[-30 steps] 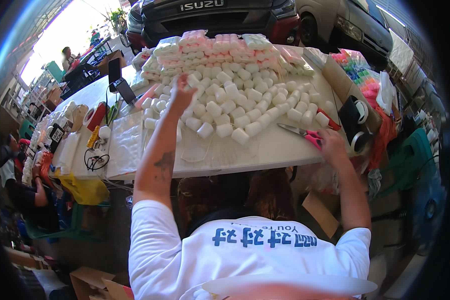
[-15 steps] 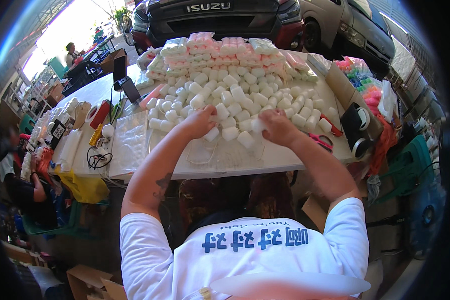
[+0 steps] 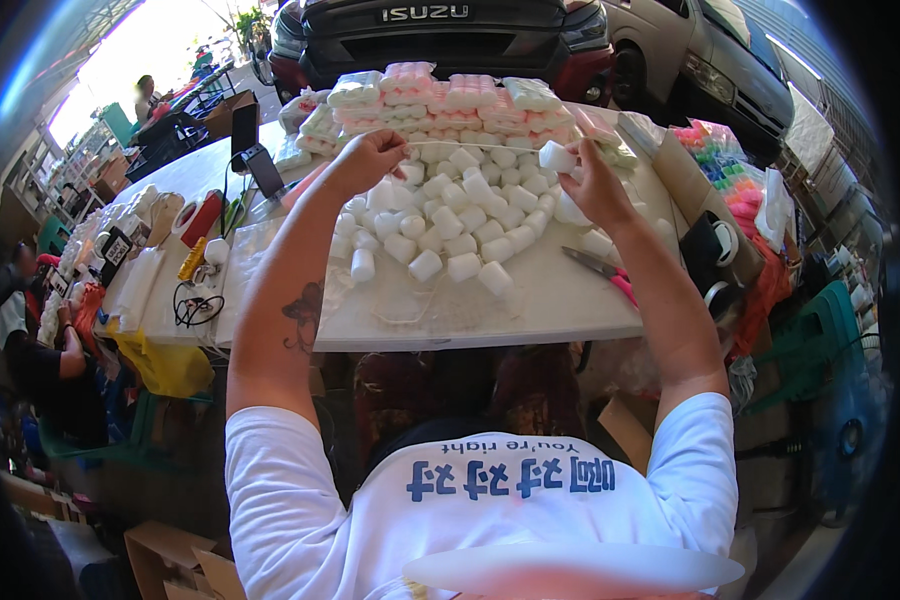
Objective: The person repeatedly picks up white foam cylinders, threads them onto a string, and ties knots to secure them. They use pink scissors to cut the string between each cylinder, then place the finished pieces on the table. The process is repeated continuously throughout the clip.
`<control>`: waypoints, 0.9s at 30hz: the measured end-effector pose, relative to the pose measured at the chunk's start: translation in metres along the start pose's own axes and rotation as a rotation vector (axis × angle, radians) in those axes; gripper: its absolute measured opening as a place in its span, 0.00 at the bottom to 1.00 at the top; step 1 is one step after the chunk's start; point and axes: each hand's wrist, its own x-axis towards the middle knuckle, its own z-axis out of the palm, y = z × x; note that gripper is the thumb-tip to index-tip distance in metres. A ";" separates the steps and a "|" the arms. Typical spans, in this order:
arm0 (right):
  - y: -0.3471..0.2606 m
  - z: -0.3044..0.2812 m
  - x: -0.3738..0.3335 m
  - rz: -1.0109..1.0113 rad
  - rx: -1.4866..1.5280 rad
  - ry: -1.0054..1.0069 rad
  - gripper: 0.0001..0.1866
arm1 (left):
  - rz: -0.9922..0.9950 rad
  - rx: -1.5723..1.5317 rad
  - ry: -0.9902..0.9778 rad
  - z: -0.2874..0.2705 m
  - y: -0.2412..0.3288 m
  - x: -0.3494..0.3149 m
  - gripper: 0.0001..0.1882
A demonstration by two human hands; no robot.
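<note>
A thin white string runs between my two hands above a heap of white cylinders, stretched almost straight. At its left end my left hand is closed, with thumb and fingers pinched on the string. My right hand is closed on one white cylinder, which the string reaches. Whether the string unwinds from this cylinder or passes through it, I cannot tell. Scissors with pink handles lie under my right forearm, partly covered by it.
Bagged pink and pale green packs are stacked behind the heap. A phone on a stand, a tape roll and a cable lie at left. A cardboard piece and a black cylindrical item stand at right. A co-worker sits far left.
Both hands have risen from the heap's near edge, moved away from me and spread apart. The string now shows taut between them. More of the scissors is visible.
</note>
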 end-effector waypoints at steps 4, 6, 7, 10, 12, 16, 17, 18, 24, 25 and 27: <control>0.010 -0.005 0.003 0.009 0.022 0.124 0.20 | 0.105 0.425 -0.063 -0.001 -0.005 -0.015 0.14; 0.014 -0.011 0.004 -0.067 -0.003 0.197 0.21 | 0.160 0.725 0.093 0.009 -0.017 -0.018 0.10; 0.016 -0.015 0.005 -0.080 0.002 0.229 0.21 | 0.154 0.727 0.181 0.012 -0.024 -0.019 0.11; 0.019 -0.026 0.007 -0.090 0.031 0.240 0.21 | 0.008 0.559 0.301 0.003 -0.032 -0.007 0.12; 0.019 -0.032 0.008 -0.016 0.093 0.158 0.21 | -0.110 0.178 0.128 -0.011 -0.029 -0.004 0.17; 0.015 -0.031 0.004 0.062 0.217 -0.010 0.22 | -0.312 -0.151 -0.034 -0.030 -0.009 -0.019 0.21; 0.013 -0.027 0.001 0.067 0.274 -0.053 0.22 | -0.326 -0.267 -0.063 -0.034 -0.003 -0.026 0.21; 0.011 -0.022 -0.002 0.084 0.333 -0.088 0.22 | -0.340 -0.384 -0.092 -0.037 0.001 -0.032 0.21; -0.006 0.039 -0.040 0.077 0.432 -0.375 0.21 | -0.496 -0.039 -0.190 -0.075 -0.006 -0.071 0.19; -0.009 0.051 -0.047 -0.004 0.356 -0.336 0.22 | -0.483 0.071 -0.226 -0.082 -0.014 -0.076 0.19; -0.017 0.071 -0.061 -0.072 0.322 -0.288 0.23 | -0.507 0.366 -0.327 -0.090 -0.031 -0.082 0.20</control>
